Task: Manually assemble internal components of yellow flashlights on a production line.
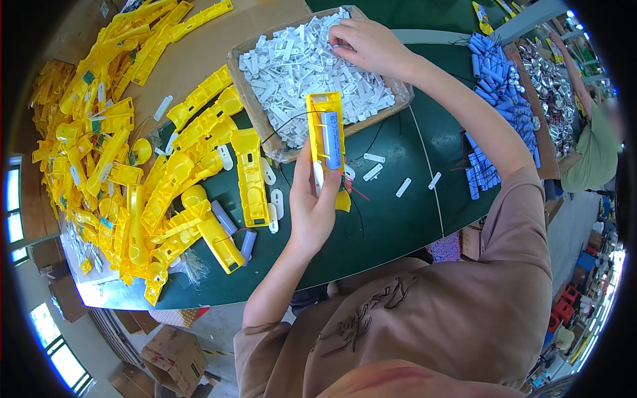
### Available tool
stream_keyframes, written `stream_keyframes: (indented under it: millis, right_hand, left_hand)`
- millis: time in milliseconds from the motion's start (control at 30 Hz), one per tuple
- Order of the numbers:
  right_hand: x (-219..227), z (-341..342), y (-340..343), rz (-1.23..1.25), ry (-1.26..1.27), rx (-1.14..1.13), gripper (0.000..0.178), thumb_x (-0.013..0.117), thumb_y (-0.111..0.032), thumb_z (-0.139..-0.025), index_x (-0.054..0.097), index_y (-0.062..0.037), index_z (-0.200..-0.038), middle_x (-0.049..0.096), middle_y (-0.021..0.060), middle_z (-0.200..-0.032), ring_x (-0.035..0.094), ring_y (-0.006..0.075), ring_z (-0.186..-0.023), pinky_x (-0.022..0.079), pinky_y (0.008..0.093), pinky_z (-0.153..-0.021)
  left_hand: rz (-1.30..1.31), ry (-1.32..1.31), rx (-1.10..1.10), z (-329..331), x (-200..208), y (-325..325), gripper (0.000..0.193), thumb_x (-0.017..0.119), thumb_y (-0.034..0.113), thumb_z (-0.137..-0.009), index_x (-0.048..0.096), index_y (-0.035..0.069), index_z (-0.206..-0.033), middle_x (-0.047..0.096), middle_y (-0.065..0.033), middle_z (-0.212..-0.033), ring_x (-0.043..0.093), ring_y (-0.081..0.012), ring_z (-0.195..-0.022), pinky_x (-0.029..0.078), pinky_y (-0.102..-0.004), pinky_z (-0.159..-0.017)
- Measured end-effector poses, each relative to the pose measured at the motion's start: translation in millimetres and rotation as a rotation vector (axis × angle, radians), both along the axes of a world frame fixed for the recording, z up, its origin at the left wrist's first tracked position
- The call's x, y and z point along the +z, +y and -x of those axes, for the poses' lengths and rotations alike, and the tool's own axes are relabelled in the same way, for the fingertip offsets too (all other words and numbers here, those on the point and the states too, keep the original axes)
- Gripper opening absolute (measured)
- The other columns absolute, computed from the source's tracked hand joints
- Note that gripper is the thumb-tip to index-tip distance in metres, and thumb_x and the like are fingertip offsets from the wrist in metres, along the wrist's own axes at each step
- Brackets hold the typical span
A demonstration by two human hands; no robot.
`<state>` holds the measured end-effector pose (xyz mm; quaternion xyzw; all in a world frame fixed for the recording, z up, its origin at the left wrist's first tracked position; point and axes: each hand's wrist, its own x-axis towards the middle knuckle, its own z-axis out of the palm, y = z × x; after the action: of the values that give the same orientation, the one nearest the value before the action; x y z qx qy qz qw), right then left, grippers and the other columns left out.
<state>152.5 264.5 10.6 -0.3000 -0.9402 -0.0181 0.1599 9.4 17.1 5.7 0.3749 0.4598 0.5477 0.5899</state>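
My left hand point(314, 207) is closed around a yellow plastic housing point(317, 106), held upright over the green table. A blue cylindrical battery point(331, 140) with thin dark and red wires lies inside that housing, and my thumb rests by its lower end. A white oval plastic piece point(318, 176) shows beside the thumb. My right hand point(367, 45) reaches to the far right rim of a cardboard box point(286, 154) heaped with small white plastic pieces point(298, 73). Its thumb and index finger are pinched together over the pieces; what they hold, if anything, is too small to make out.
Yellow housings point(166, 186) are piled on the left, some near the box. Blue batteries point(491, 79) lie heaped at the right, beside a carton of shiny round parts point(547, 93). Loose white strips point(403, 187) lie on the green table point(391, 225). Another person point(595, 146) stands far right.
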Motion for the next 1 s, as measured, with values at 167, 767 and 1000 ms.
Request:
stream_keyframes:
  millis: [167, 767, 1000]
  right_hand:
    - [3, 0, 4, 0.142, 0.005, -0.013, 0.015, 0.057, -0.011, -0.082, 0.057, -0.0068, -0.097, 0.058, 0.0094, -0.091, 0.057, 0.0252, -0.088, 0.047, 0.0359, -0.076]
    - [38, -33, -82, 0.669, 0.459, -0.073, 0.016, 0.058, -0.009, -0.086, 0.051, -0.0073, -0.1, 0.037, -0.0046, -0.054, 0.032, 0.0018, -0.051, 0.025, 0.0219, -0.047]
    - [43, -70, -147, 0.919, 0.546, -0.046, 0.008, 0.054, -0.008, -0.087, 0.054, -0.0034, -0.093, 0.063, 0.0045, -0.072, 0.059, 0.0096, -0.064, 0.045, 0.0231, -0.058]
  left_hand:
    - [-0.03, 0.142, 0.006, 3, -8, 2, 0.052, 0.044, 0.002, -0.091, 0.024, 0.001, -0.139, 0.049, -0.0084, -0.112, 0.053, -0.0118, -0.091, 0.047, -0.0259, -0.079]
    - [-0.012, 0.07, 0.005, -1, -4, -1, 0.051, 0.045, 0.003, -0.092, 0.026, 0.003, -0.139, 0.051, -0.0081, -0.108, 0.053, -0.0108, -0.09, 0.047, -0.0252, -0.077]
    - [-0.051, 0.109, 0.036, -2, -7, -1, 0.05, 0.046, 0.002, -0.091, 0.028, 0.002, -0.138, 0.051, -0.0089, -0.114, 0.054, -0.0118, -0.091, 0.046, -0.0258, -0.079]
